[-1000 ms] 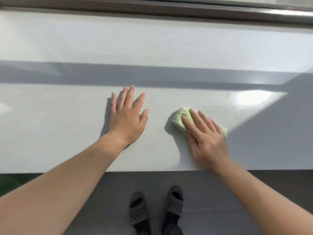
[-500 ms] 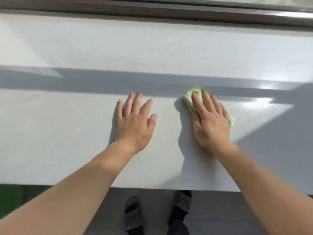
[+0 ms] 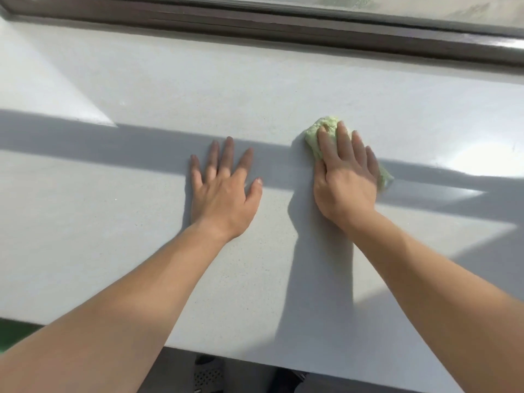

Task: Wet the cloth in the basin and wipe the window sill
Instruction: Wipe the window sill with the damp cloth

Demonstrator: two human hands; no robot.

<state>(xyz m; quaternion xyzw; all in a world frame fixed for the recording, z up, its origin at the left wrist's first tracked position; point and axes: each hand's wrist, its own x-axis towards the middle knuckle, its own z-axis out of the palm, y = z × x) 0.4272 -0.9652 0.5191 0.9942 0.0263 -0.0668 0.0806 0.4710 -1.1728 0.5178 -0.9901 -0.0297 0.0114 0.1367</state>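
A crumpled light green cloth [image 3: 314,136] lies on the wide pale grey window sill [image 3: 141,251], right of centre. My right hand [image 3: 344,177] lies flat on top of the cloth, fingers straight and pointing toward the window, pressing it to the sill; most of the cloth is hidden beneath the hand. My left hand [image 3: 224,191] rests palm down on the bare sill a little to the left, fingers spread, holding nothing. No basin is in view.
The dark window frame [image 3: 283,26] runs along the far edge of the sill. A wet shiny patch [image 3: 482,160] glints at the right. The sill's near edge crosses the bottom, with dark slippers [image 3: 207,375] on the floor below and something green [image 3: 11,336] at the far left.
My right hand has slid the cloth away from me toward the window, from the near part of the sill to across the shadow band. The left hand stays planted.
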